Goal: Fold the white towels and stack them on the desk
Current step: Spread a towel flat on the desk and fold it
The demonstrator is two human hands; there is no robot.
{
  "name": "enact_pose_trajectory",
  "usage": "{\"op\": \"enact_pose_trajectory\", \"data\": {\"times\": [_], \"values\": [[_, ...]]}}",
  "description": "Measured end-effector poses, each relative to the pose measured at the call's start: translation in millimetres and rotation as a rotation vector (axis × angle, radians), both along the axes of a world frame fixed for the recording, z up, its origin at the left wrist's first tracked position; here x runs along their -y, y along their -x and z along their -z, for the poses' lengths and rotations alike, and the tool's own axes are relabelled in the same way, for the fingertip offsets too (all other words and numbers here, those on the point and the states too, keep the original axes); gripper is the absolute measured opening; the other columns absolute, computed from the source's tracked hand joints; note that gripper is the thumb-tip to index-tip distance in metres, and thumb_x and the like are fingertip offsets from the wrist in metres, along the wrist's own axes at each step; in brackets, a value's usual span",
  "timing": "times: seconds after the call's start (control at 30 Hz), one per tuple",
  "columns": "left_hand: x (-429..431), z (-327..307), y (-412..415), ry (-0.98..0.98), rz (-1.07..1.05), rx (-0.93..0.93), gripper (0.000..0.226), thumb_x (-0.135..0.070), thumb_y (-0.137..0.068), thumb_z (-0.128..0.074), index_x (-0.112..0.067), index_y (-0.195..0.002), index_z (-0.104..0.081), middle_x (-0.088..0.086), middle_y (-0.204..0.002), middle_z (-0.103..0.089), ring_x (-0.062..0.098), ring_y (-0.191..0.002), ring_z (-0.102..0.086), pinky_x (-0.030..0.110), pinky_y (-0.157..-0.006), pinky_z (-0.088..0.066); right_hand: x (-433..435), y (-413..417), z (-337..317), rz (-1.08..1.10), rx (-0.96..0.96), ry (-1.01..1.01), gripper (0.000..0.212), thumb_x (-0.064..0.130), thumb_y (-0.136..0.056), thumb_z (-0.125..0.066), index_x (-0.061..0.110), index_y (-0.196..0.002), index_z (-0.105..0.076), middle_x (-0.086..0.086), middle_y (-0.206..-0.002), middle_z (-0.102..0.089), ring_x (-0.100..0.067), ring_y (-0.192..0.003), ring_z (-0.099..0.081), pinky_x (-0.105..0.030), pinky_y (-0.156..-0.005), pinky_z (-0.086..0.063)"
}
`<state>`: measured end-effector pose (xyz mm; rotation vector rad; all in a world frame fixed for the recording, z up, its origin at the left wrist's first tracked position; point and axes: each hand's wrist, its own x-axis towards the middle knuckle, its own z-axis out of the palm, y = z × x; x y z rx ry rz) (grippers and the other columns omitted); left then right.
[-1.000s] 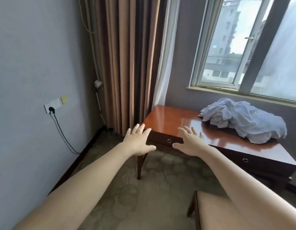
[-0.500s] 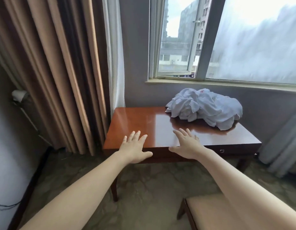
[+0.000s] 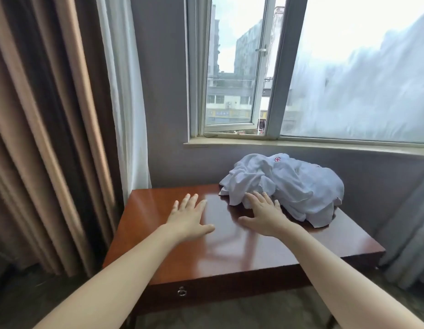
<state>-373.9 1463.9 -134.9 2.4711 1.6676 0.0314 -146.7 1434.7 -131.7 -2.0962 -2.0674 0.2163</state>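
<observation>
white towels lie in one crumpled heap on the far right part of the desk, just under the window sill; how many towels are in the heap cannot be told, since the folds run into each other, though a small red mark shows on the cloth near the top. nothing is folded and no stack exists, so the task looks to be at its very start, with all the folding and stacking left. both arms reach forward over the desk top. the left hand hovers flat with fingers straight and spread, holding nothing, over the bare polished wood to the left of the heap. the right hand is also spread and released, its fingertips at the near edge of the heap, possibly touching the cloth, though contact is hard to confirm. the likely next step is to take one towel from the heap and spread it on the free left part of the desk.
</observation>
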Motion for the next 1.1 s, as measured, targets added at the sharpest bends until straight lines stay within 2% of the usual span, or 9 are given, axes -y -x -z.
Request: {"op": "enact_pose_trajectory", "data": {"times": [0.47, 0.67, 0.83, 1.1], "values": [[-193, 19, -104, 0.019, 0.144, 0.055, 0.086, -0.062, -0.091, -0.048, -0.027, -0.158, -0.007, 0.003, -0.166, 0.006, 0.022, -0.152, 0.012, 0.046, -0.123, 0.004, -162, -103, 10, 0.148, -0.096, 0.027, 0.081, 0.048, -0.09, -0.055, 0.024, -0.156, -0.013, 0.005, -0.164, -0.008, -0.021, -0.152, 0.001, -0.055, -0.12, 0.0], [-291, 27, -158, 0.014, 0.247, 0.07, 0.086, -0.059, -0.092, -0.048, -0.027, -0.158, -0.004, 0.002, -0.166, 0.006, 0.021, -0.152, 0.012, 0.046, -0.122, 0.005, -228, -147, 15, 0.266, -0.125, -0.025, 0.081, 0.046, -0.09, -0.056, 0.022, -0.156, -0.015, 0.001, -0.162, -0.017, -0.021, -0.151, -0.008, -0.054, -0.12, -0.011], [-341, 35, -197, 0.023, 0.353, 0.066, 0.083, -0.058, -0.094, -0.047, -0.026, -0.158, -0.005, 0.003, -0.166, 0.006, 0.023, -0.152, 0.013, 0.047, -0.122, 0.006, -259, -176, 19, 0.348, -0.155, -0.044, 0.08, 0.047, -0.091, -0.056, 0.023, -0.156, -0.018, 0.002, -0.161, -0.02, -0.018, -0.15, -0.013, -0.052, -0.12, -0.013], [-395, 64, -233, 0.081, 0.341, 0.098, 0.085, -0.062, -0.091, -0.047, -0.027, -0.157, -0.006, 0.003, -0.166, 0.004, 0.022, -0.152, 0.012, 0.049, -0.121, 0.005, -316, -217, 32, 0.354, -0.213, -0.006, 0.08, 0.045, -0.09, -0.059, 0.02, -0.156, -0.02, 0.002, -0.161, -0.023, -0.018, -0.149, -0.018, -0.05, -0.12, -0.018]]}}
